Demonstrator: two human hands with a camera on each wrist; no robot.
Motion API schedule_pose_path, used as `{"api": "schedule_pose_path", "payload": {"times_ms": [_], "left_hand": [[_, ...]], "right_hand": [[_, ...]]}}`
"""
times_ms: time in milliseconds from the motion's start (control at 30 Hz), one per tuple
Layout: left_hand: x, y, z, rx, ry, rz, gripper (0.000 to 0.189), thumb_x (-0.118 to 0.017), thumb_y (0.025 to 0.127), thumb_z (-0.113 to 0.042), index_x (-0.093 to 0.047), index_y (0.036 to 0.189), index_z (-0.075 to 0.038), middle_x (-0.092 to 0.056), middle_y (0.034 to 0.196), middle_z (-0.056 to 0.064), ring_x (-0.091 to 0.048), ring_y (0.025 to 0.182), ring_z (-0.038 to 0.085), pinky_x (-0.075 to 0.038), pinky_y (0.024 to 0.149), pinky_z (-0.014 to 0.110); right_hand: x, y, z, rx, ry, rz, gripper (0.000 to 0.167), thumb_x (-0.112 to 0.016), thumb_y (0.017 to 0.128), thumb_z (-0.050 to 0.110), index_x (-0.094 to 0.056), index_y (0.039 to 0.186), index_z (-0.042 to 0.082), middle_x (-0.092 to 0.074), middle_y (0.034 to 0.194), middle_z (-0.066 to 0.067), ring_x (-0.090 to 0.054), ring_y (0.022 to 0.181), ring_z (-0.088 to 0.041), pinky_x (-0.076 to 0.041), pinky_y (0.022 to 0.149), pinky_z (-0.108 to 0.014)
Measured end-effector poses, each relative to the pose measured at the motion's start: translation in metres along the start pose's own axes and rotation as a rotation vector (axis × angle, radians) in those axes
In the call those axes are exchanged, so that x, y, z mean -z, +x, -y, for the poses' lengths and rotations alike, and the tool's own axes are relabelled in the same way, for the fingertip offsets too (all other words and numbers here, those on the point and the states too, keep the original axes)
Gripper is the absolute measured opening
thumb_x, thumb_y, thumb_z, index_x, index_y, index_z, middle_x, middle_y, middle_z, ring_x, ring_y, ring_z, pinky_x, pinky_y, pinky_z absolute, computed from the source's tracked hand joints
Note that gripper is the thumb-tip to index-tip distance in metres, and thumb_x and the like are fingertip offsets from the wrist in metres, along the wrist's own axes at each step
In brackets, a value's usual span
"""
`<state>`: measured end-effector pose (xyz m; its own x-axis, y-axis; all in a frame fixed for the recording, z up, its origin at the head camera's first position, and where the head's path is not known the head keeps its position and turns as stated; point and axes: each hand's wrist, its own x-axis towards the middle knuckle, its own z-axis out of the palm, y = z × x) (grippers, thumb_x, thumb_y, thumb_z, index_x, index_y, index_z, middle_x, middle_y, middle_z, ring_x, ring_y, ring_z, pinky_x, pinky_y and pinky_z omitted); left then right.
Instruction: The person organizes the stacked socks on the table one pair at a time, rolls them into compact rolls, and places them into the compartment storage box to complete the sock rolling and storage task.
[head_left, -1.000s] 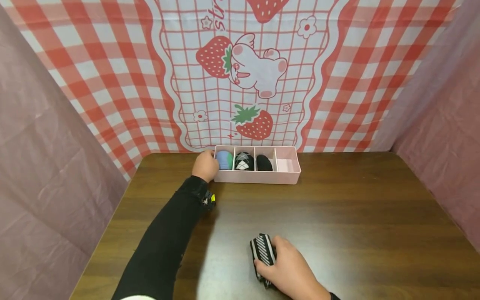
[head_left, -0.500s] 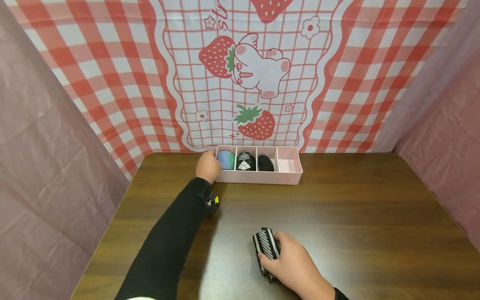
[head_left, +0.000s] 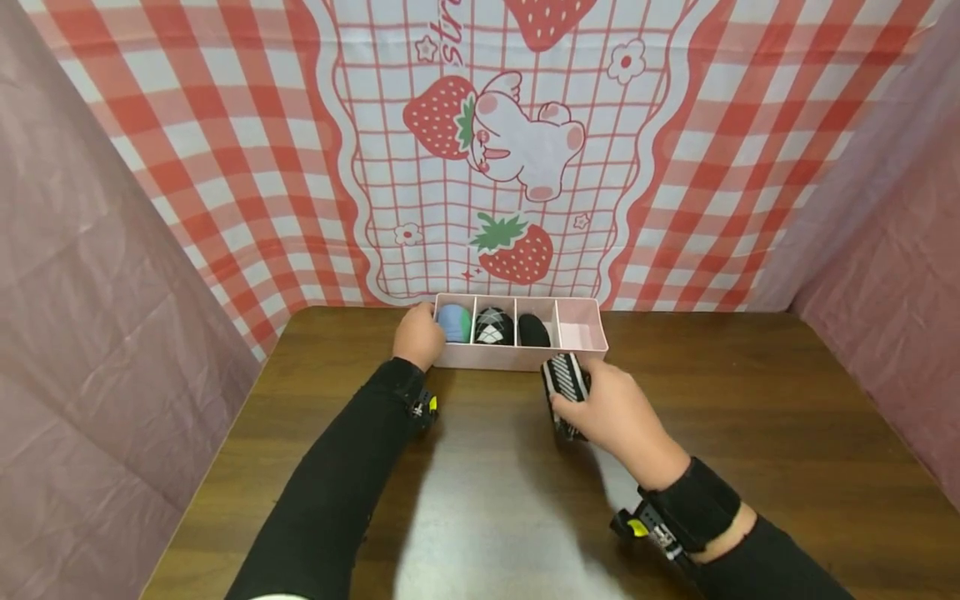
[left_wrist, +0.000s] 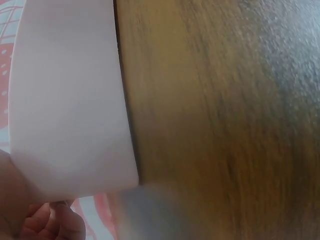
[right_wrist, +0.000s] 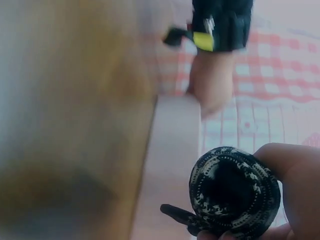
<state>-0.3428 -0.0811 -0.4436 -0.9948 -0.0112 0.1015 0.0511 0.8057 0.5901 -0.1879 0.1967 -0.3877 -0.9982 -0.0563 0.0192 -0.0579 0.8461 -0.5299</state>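
A pale pink divided storage box [head_left: 517,358] stands at the back of the table. From the left, its compartments hold a blue-green rolled sock [head_left: 453,322], a black-and-white argyle rolled sock [head_left: 494,327] and a black rolled sock [head_left: 533,331]; the rightmost compartment is bare. My left hand [head_left: 418,337] grips the box's left end, and its curled fingers [left_wrist: 55,220] show past the end wall in the left wrist view. Pinched in my right hand [head_left: 618,412] is a black-and-white patterned rolled sock [head_left: 565,387], in front of the box's right half. Its coiled end faces the right wrist camera.
The brown wooden table [head_left: 487,500] stretches in front of the box. Right behind the box hangs a red-and-white checked cloth [head_left: 247,167] with strawberries. Pink drapes [head_left: 112,333] close off both sides.
My right hand has carried the patterned rolled sock from the front of the table forward and slightly right, close to the box. My left hand stays at the box's left end.
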Motion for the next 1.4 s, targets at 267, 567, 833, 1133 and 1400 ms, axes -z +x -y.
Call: {"api": "schedule_pose_path", "payload": {"times_ms": [267,567,833,1133,1400], "left_hand": [[0.005,0.001,-0.003,0.014,0.020,0.022,0.038,-0.050,0.097,-0.001,-0.062,0.133,0.003,-0.068,0.123,0.019,-0.065,0.111,0.034,-0.052,0.095,0.045],[0.002,0.001,-0.001,0.035,0.001,0.032,0.037,-0.052,0.098,-0.001,-0.062,0.134,0.002,-0.068,0.121,0.018,-0.065,0.107,0.033,-0.053,0.093,0.045],[0.005,-0.003,-0.004,0.029,-0.004,0.026,0.039,-0.050,0.098,-0.001,-0.061,0.135,0.003,-0.068,0.124,0.019,-0.064,0.110,0.034,-0.051,0.096,0.045],[0.005,-0.002,-0.004,0.017,-0.032,0.028,0.040,-0.048,0.097,-0.001,-0.062,0.135,0.003,-0.068,0.123,0.019,-0.065,0.108,0.033,-0.052,0.094,0.046],[0.003,0.000,-0.001,0.032,-0.027,0.033,0.040,-0.049,0.097,-0.002,-0.061,0.135,0.002,-0.068,0.125,0.018,-0.065,0.109,0.033,-0.052,0.095,0.045]], "right_hand": [[0.033,0.057,-0.007,-0.012,-0.048,-0.080,0.053,-0.069,0.093,0.039,-0.058,0.115,-0.008,-0.066,0.097,-0.022,-0.065,0.078,-0.030,-0.055,0.062,-0.040],[0.026,0.101,-0.019,-0.089,-0.062,-0.084,0.054,-0.066,0.095,0.038,-0.056,0.114,-0.011,-0.065,0.098,-0.024,-0.066,0.080,-0.032,-0.057,0.063,-0.040],[0.012,0.115,-0.020,-0.111,-0.127,-0.082,0.051,-0.067,0.095,0.037,-0.063,0.107,-0.013,-0.068,0.095,-0.025,-0.066,0.080,-0.034,-0.058,0.074,-0.049],[0.002,0.126,-0.020,-0.150,-0.169,-0.072,0.053,-0.068,0.095,0.034,-0.061,0.113,-0.014,-0.068,0.100,-0.028,-0.066,0.086,-0.038,-0.057,0.080,-0.053],[-0.006,0.132,-0.015,-0.155,-0.210,-0.066,0.045,-0.072,0.092,0.030,-0.064,0.108,-0.011,-0.069,0.097,-0.024,-0.065,0.083,-0.036,-0.057,0.078,-0.052]]}}
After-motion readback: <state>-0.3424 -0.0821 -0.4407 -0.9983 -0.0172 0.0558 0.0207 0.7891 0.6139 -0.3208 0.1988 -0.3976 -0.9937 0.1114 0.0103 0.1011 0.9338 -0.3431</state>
